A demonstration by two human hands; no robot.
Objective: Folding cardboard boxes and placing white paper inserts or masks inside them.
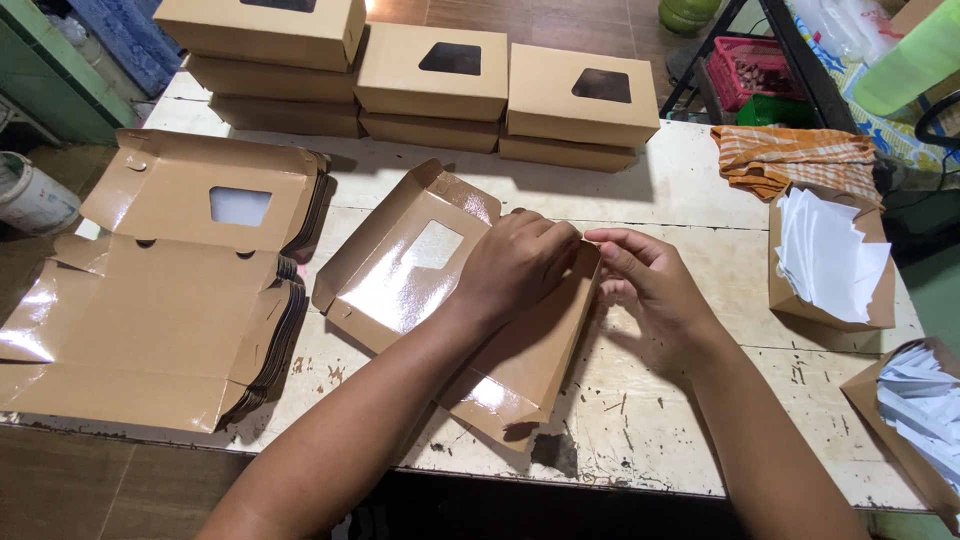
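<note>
Both hands, left [515, 262] and right [650, 280], pinch the far edge of an unfolded brown window box [440, 300] lying on the surface [680, 190].

Bare tabletop [690, 200] lies open between the half-folded window box [420, 270] and the open box of white paper sheets [830, 260], and again along the near edge right of the hands. Leftward, the stack of flat box blanks [160, 300] blocks passage (it runs to the table's edge). Behind, finished window boxes [500, 90] wall off the far side, with an orange checked cloth [790, 160] at the far right.
</note>
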